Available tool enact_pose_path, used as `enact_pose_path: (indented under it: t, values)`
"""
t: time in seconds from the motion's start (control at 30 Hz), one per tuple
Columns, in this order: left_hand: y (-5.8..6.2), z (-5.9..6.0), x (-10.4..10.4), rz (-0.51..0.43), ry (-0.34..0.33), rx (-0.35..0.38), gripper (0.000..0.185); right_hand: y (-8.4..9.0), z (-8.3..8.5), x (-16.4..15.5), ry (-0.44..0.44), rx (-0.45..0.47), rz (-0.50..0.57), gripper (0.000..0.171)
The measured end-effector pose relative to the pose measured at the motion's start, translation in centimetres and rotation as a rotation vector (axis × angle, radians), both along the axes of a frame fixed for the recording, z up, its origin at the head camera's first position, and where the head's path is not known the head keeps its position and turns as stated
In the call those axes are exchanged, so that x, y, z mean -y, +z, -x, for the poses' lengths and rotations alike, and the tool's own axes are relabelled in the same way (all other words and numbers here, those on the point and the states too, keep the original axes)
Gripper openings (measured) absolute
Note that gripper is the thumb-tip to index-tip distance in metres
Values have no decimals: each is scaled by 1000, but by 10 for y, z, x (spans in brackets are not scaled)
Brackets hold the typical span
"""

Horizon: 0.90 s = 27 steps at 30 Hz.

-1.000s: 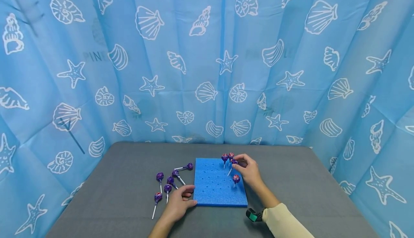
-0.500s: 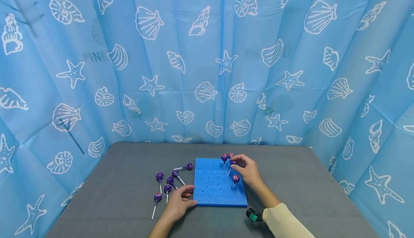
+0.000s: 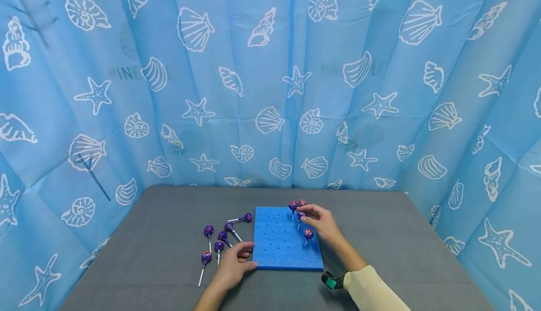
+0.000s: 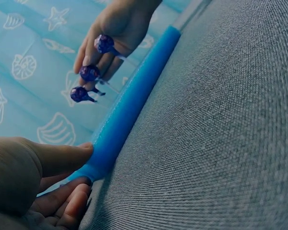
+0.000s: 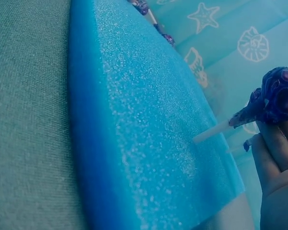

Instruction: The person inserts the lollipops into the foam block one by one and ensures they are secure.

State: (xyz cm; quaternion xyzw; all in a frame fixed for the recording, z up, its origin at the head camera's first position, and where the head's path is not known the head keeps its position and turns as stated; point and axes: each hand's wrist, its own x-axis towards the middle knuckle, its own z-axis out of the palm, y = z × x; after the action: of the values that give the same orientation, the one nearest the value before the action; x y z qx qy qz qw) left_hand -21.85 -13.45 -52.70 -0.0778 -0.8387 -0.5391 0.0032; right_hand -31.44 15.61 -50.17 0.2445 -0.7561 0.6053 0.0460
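My left hand [image 3: 232, 265] grips the near left corner of a blue foam board [image 3: 283, 256] dotted with small holes. Its thumb [image 4: 72, 157] and curled fingers close on that corner in the left wrist view. Over the board's right side, my right hand [image 3: 322, 222] pinches a purple-wrapped lollipop [image 3: 301, 215] by its head, with the white stick pointing down to the foam. Two lollipops stand upright just behind it, one of them the lollipop [image 3: 293, 206] on the left. Nearer the front right stands another lollipop [image 3: 308, 234], large in the right wrist view, partly covering the right hand.
Several loose lollipops lie left of the board on the grey tabletop [image 3: 160, 254], among them a lollipop [image 3: 206, 257] nearest the front and a lollipop [image 3: 247, 217] close to the board. A blue shell-patterned curtain [image 3: 236, 90] hangs behind the table.
My right hand has shifted slightly left with the pinched lollipop, whose stick now stands more upright. The left hand and the board have not moved.
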Motion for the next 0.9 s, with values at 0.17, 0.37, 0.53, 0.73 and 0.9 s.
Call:
enact_pose_path:
  t: [0.17,0.37,0.53,0.73,0.9]
  values:
    - [-1,0,0,-2,3,-6,48,-1,0,-1,-24,45,-23,25]
    - [-2,0,-1,-4,4,-5,47,0,-2,0,-77,86,-89,26]
    - [-2,-1,-1,-4,7,1,47,-3,-4,-3,-81,93,-92,31]
    - [-2,0,-1,-11,4,-5,47,-5,-6,-6,-76,100,-21,36]
    - [-2,0,-1,-20,0,-12,47,-6,-7,-9,-103,90,4,35]
